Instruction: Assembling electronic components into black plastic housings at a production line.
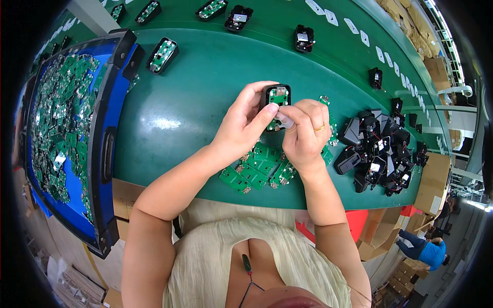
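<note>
Head view: left hand (241, 120) clamped round a black housing (288, 96) above the bench (200, 72), green board (279, 96) apparently inside, right hand (308, 131) bunched at its lower end, grip unclear; one filled housing (163, 54) stands beyond, while loose boards (261, 163) and heaped housings (377, 146) seem left

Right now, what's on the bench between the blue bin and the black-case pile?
Head view: bare bench by the bin, then loose green boards near the pile. There too, the left hand holds a case, right hand at it.
</note>
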Motion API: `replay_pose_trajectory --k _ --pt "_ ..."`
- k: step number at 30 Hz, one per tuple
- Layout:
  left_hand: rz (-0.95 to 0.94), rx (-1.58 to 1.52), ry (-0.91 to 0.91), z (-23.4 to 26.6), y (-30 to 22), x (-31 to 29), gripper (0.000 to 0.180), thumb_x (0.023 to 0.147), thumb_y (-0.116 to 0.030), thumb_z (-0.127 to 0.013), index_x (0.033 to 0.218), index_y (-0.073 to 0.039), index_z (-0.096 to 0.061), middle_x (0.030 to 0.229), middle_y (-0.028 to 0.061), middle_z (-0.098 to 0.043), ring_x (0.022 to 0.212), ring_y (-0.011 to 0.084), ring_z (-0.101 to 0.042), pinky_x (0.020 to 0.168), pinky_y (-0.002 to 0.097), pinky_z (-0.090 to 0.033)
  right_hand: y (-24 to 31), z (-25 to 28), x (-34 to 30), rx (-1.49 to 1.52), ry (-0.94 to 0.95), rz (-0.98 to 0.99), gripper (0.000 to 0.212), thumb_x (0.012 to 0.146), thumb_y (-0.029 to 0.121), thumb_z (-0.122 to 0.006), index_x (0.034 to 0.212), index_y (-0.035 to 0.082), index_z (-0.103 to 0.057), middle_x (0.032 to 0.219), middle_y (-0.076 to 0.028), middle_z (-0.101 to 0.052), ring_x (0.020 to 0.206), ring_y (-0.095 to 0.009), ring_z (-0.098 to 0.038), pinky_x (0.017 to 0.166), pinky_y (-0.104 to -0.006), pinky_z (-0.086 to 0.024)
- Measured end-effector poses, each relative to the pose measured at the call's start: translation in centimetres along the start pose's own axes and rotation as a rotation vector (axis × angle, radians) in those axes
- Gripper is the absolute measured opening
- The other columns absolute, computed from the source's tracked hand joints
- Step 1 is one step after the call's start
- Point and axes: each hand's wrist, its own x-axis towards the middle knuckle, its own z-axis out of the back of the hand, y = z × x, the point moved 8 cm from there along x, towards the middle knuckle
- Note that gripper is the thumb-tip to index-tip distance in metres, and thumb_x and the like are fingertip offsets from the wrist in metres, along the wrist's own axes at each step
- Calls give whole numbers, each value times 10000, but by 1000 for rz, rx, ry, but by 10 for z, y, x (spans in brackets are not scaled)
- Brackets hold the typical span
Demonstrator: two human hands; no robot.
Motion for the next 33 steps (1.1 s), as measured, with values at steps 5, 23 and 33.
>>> replay_pose_trajectory --k 5,23,33 --pt "39 -51 -7 1 1 1 319 908 -145 -516 1182 -19 -411 1030 62 -556 923 95 -528 800 244 -437 3 0 2 18 31 28 232 573 -33 -613 784 62 -599 755 -56 -536 716 -240 -550 594 -322 -474" --pt "-4 -24 -108 11 -2 1 288 887 -72 -519 1155 -18 -428 1021 49 -537 933 94 -522 799 245 -445 -32 -33 -25 750 166 -598 331 820 73 -566 1142 27 -502 1170 -129 -460 1085 -230 -459 873 -321 -413" --pt "-11 -32 -74 7 -3 0 277 894 -86 -516 1150 -13 -440 1033 53 -531 946 105 -518 825 255 -443 -29 -32 -24 711 185 -578 382 825 162 -605 1164 33 -484 1174 -125 -471 1096 -233 -454 874 -327 -403"
